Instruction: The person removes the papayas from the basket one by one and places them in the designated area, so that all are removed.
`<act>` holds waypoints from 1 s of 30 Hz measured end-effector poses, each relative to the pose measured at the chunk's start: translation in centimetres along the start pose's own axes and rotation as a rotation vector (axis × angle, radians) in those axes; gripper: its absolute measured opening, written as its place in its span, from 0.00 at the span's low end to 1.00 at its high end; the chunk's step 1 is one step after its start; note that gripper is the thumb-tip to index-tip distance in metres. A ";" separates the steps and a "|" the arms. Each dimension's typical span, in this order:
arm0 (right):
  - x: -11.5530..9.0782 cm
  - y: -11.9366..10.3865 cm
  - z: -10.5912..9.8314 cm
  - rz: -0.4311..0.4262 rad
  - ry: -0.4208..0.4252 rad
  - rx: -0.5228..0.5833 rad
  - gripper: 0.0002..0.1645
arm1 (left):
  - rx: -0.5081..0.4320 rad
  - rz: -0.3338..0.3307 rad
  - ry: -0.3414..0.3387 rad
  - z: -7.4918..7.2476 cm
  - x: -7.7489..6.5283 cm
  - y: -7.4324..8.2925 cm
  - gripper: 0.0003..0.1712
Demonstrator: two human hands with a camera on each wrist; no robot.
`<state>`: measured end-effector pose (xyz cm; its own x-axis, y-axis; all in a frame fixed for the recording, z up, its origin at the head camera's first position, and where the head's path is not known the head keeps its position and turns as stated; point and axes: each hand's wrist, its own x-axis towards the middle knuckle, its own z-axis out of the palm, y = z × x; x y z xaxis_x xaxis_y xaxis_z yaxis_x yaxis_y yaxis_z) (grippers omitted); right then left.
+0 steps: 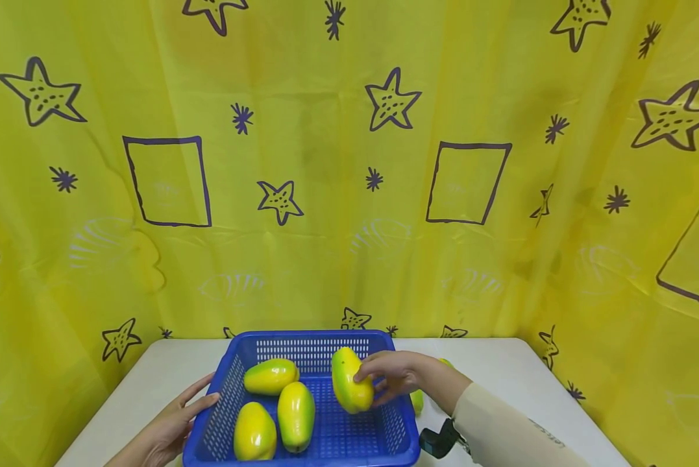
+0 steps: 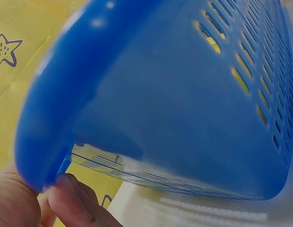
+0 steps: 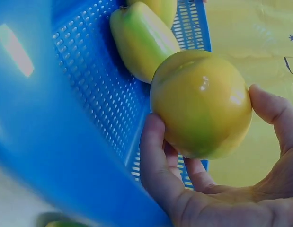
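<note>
In the head view my right hand (image 1: 392, 375) holds a yellow-green mango (image 1: 349, 383) above the right half of a blue plastic basket (image 1: 302, 335). The right wrist view shows the thumb on one side of this mango (image 3: 201, 106) and fingers on the other. Three more mangoes sit in the basket's left half: one at the back (image 1: 270, 377), one at the front left (image 1: 255, 431) and one nearer the middle (image 1: 296, 417). My left hand (image 1: 176, 421) grips the basket's left rim, its thumb and fingers around the edge in the left wrist view (image 2: 73, 201).
The basket stands on a white table (image 1: 478, 353). Right of it, partly hidden by my right forearm, lies more yellow-green fruit (image 1: 417, 402). A dark wrist camera (image 1: 437, 441) is strapped below the right sleeve. A yellow patterned curtain (image 1: 326, 259) hangs behind and at both sides.
</note>
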<state>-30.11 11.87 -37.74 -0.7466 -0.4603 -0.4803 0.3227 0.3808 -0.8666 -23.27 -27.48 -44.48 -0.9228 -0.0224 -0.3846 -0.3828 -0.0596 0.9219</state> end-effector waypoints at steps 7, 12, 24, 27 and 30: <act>-1.0 -0.3 -0.4 -0.006 -0.012 0.011 0.31 | -0.005 0.002 -0.021 -0.1 0.0 0.1 0.49; -1.9 -0.5 -0.7 -0.009 -0.038 0.005 0.33 | -0.019 0.005 -0.096 -0.5 -0.1 0.0 0.51; -4.2 -1.1 -2.7 0.005 -0.045 0.016 0.37 | 0.007 0.013 -0.096 -0.4 -0.2 0.1 0.51; -4.7 -1.0 -3.4 0.006 -0.043 0.017 0.38 | 0.004 0.013 -0.101 -0.5 -0.2 0.1 0.52; -5.1 -1.0 -4.1 0.004 -0.028 0.022 0.40 | -0.003 0.013 -0.109 -0.5 -0.1 0.0 0.52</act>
<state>-29.01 17.17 -33.88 -0.7287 -0.4816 -0.4870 0.3384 0.3650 -0.8673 -23.13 -28.01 -44.45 -0.9272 0.0856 -0.3648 -0.3704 -0.0625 0.9268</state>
